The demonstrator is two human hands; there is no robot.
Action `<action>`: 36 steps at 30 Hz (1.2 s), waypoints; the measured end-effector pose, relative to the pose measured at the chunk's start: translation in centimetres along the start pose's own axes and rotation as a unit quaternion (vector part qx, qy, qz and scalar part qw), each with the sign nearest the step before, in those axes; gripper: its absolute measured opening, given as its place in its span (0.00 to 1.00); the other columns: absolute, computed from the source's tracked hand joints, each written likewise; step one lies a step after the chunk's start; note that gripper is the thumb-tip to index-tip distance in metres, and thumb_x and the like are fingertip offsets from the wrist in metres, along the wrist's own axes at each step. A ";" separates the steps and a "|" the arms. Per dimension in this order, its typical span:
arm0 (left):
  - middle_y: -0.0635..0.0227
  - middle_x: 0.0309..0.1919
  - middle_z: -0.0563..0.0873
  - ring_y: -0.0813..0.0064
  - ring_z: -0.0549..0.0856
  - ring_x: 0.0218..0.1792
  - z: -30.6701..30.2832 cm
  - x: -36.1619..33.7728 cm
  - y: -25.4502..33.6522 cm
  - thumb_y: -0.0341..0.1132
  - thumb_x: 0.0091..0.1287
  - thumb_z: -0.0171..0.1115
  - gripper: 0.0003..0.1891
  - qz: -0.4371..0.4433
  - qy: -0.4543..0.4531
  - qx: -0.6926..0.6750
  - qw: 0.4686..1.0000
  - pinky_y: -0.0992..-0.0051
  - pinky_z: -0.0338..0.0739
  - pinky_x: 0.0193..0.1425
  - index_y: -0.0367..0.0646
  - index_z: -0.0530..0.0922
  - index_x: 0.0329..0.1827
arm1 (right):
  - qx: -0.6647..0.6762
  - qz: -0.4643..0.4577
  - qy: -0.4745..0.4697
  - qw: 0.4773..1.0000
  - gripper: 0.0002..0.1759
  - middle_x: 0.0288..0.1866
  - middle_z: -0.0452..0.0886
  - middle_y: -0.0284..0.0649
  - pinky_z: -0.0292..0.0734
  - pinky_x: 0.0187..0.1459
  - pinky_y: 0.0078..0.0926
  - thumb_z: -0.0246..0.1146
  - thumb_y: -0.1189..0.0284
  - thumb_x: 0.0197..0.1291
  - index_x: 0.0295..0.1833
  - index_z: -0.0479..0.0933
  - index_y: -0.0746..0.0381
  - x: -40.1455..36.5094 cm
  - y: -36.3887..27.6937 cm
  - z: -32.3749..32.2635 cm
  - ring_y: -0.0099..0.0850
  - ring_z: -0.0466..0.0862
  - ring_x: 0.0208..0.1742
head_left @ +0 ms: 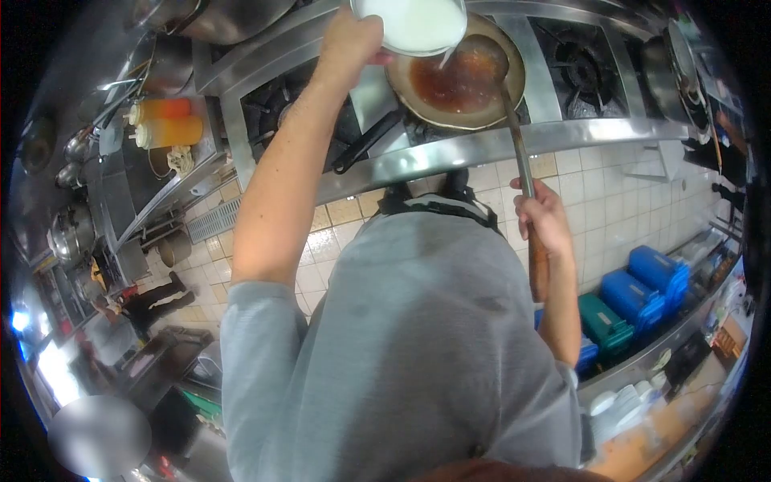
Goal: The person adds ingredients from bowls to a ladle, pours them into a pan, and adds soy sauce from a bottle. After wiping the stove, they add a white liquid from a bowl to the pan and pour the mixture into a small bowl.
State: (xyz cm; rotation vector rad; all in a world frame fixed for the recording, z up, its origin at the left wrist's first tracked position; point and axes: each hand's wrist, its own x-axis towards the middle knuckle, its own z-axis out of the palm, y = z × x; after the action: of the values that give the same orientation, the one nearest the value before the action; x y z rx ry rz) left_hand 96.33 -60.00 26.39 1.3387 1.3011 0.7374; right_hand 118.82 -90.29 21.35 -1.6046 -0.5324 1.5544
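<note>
My left hand (353, 46) grips a container of white liquid (419, 24), tilted at the pan's rim, and a thin white stream runs from its lip. Below it, a wide pan (514, 68) on the stove holds reddish-brown liquid (450, 84). My right hand (546, 215) is closed around the long handle of a ladle (518, 145), whose bowl rests in the liquid on the pan's right side. The pan's black handle (369, 143) points down and left, with no hand on it.
Burners (582, 68) flank the pan. Orange and yellow squeeze bottles (173, 131) stand at the left. Blue bins (658, 273) and a green bin (602, 321) are at the lower right. Another person (148, 304) stands far left.
</note>
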 end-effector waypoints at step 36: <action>0.46 0.47 0.84 0.59 0.89 0.39 -4.0 -1.1 -0.7 0.28 0.68 0.52 0.23 -0.050 -0.011 -0.043 0.998 0.69 0.89 0.40 0.18 0.68 0.62 | -0.037 -0.042 0.025 0.998 0.23 0.25 0.73 0.31 0.68 0.19 0.19 0.58 0.77 0.61 0.62 0.73 0.71 0.0 -1.0 0.9 0.20 0.71 0.20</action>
State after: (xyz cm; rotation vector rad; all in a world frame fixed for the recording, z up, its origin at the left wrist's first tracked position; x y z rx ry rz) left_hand 92.12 -60.08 26.89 1.2010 1.2950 0.7006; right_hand 118.13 -89.51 22.23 -1.6521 -0.6282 1.4442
